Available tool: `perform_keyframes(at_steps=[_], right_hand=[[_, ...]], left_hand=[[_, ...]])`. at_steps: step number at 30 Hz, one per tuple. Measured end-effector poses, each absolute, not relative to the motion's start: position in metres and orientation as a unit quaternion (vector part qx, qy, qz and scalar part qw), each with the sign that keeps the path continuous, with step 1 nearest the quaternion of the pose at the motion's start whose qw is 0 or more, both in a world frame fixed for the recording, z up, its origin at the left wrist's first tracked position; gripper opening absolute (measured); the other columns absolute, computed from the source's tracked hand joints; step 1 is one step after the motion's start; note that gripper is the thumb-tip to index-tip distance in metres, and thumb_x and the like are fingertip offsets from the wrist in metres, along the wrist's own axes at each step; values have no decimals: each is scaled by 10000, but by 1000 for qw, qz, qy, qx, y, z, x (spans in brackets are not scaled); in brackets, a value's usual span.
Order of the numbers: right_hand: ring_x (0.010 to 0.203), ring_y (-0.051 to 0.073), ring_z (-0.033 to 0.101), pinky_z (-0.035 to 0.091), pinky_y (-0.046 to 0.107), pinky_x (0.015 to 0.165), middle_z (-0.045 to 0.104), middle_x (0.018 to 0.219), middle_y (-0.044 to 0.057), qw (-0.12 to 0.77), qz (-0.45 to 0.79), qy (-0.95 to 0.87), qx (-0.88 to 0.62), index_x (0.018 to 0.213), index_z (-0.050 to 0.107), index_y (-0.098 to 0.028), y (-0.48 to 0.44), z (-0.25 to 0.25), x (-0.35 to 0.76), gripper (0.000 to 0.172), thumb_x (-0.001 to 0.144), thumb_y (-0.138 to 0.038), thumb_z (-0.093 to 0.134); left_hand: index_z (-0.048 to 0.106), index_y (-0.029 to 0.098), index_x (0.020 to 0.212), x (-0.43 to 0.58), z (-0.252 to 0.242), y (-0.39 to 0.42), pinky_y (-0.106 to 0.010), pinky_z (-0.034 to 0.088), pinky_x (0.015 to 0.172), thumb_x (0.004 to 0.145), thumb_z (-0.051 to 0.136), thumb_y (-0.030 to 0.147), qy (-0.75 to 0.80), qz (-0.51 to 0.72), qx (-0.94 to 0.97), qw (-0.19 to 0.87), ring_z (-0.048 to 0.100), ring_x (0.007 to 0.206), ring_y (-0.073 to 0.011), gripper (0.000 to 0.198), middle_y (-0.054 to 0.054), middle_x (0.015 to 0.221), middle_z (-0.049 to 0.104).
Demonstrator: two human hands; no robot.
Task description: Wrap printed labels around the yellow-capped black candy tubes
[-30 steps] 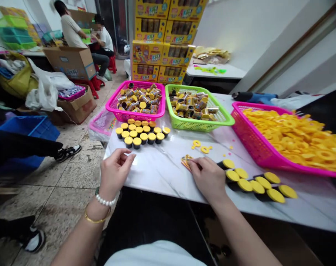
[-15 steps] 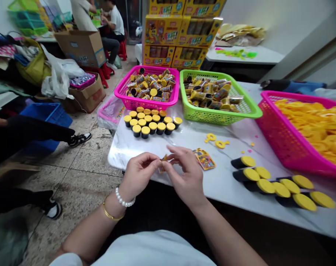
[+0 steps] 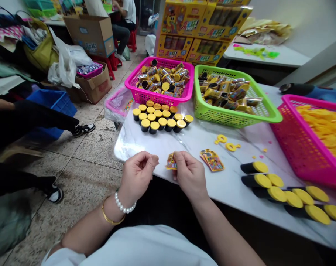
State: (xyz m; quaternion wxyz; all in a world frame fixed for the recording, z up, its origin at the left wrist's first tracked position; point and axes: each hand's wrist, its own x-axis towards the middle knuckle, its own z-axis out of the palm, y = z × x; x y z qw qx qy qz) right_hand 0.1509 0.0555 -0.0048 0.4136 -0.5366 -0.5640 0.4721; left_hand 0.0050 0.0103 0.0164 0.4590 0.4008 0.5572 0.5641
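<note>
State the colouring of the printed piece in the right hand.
Multicoloured, with yellow and orange; the piece shows best in head view.

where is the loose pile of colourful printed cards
In the head view, the pile lies on the white marbled table, right of the right hand, nearer the person than two yellow plastic ring-shaped pieces.

left hand (image 3: 137, 177) and right hand (image 3: 191, 175): bare. item: bracelet (image 3: 126, 210), left wrist (image 3: 115, 206), single row of round, glossy, white pearl-like beads. item: bangle (image 3: 108, 220), same arm, nearer the elbow, slim, gold-toned, rounded. item: top (image 3: 151, 245), pale white with a bluish cast, plain across the visible front. item: left sleeve (image 3: 65, 257), short, matching cloth, softly creased. item: legwear (image 3: 159, 205), black, partly visible, detail lost in shadow.
</note>
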Motion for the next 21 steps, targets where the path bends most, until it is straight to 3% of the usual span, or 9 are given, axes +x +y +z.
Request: perform_keyframes(at_steps=[4, 11, 16, 21], right_hand=[[427, 109, 433, 352, 237, 430, 506, 476, -39, 425, 431, -591, -534, 680, 625, -198, 53, -7, 150, 507, 914, -642, 553], [512, 125, 503, 405, 251, 523, 589, 554, -17, 437, 356, -642, -519, 665, 624, -200, 50, -5, 147, 465, 948, -560, 545], [540, 135, 535, 425, 267, 554, 612, 593, -8, 446, 300, -687, -488, 674, 617, -216, 45, -10, 145, 416, 981, -482, 527], [610, 152, 608, 460, 276, 586, 667, 681, 18, 418, 268, -765, -411, 760, 661, -229, 46, -7, 144, 319, 1007, -356, 506]], left_hand=[[679, 156, 744, 9, 14, -3, -228, 381, 488, 882, 660, 529, 564, 562, 424, 431, 454, 480, -88, 398, 15, 572, 562], [787, 178, 901, 13, 16, -8, -240, 450, 592, 913, 669, 321, 579, 578, 503, 278, 569, 633, -123, 185, -43, 761, 683], [809, 194, 884, 15, 9, -3, -239, 441, 549, 812, 767, 286, 588, 571, 493, 292, 531, 576, -110, 124, -21, 713, 647], [795, 190, 744, 7, 8, 3, -239, 466, 529, 741, 804, 272, 603, 583, 432, 333, 559, 553, -108, 83, -36, 727, 698]])
